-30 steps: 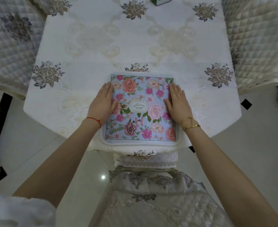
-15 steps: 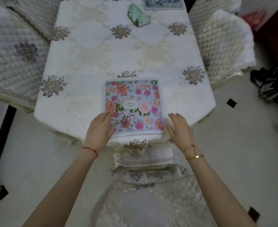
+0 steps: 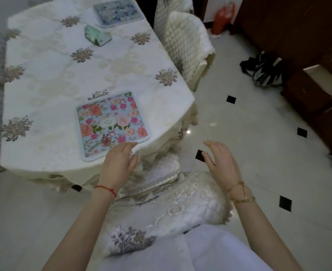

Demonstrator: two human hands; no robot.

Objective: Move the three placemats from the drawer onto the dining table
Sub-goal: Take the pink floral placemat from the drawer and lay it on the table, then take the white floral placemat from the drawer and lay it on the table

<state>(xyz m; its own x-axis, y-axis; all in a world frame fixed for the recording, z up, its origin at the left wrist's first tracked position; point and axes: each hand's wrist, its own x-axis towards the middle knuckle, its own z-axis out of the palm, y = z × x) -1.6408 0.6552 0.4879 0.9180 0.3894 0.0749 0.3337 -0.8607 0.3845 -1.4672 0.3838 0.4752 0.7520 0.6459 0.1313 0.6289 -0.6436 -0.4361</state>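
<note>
the floral placemat [image 3: 112, 125] lay flat on the dining table [image 3: 50, 90], just ahead of the left hand [image 3: 120, 165] and near the table's edge. a second, blue placemat [image 3: 117, 12] lay flat at the far end, well beyond both hands. a third placemat was not visible on the table. the left hand hung at the table edge with fingers relaxed and spread, gripping nothing; whether its fingertips touched the placemat's corner could not be told. the right hand [image 3: 220, 163] hovered over the floor, to the right of the table, fingers loosely apart and empty. a green box [image 3: 97, 36] sat between the two placemats. a covered chair [image 3: 161, 202] stood below the hands. risk: the floral placemat sat close to the edge, so a brush from the left hand or a tug on the tablecloth could probably slide it off.
</note>
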